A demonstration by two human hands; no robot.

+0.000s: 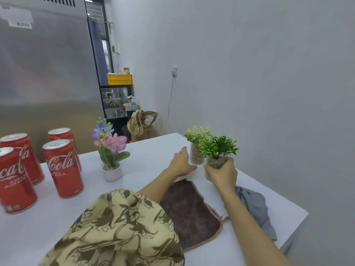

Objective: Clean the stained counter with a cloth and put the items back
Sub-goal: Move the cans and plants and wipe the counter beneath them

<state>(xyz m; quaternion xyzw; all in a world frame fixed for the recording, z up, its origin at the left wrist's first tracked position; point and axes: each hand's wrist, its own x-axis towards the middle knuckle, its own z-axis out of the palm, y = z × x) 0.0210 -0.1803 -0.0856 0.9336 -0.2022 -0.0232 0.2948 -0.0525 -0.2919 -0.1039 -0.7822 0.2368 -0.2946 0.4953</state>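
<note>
Glossy metal cans [63, 167], smooth matt counter [153, 150].

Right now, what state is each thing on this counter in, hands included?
Right hand: fingers curled round the dark plant's glass.
Left hand: touching the light plant's glass, grip unclear.
Cans: four, upright, tabs unopened.
Flower pot: upright.
Brown cloth: spread flat, partly under the left arm.
Grey cloth: crumpled near the counter edge.
</note>
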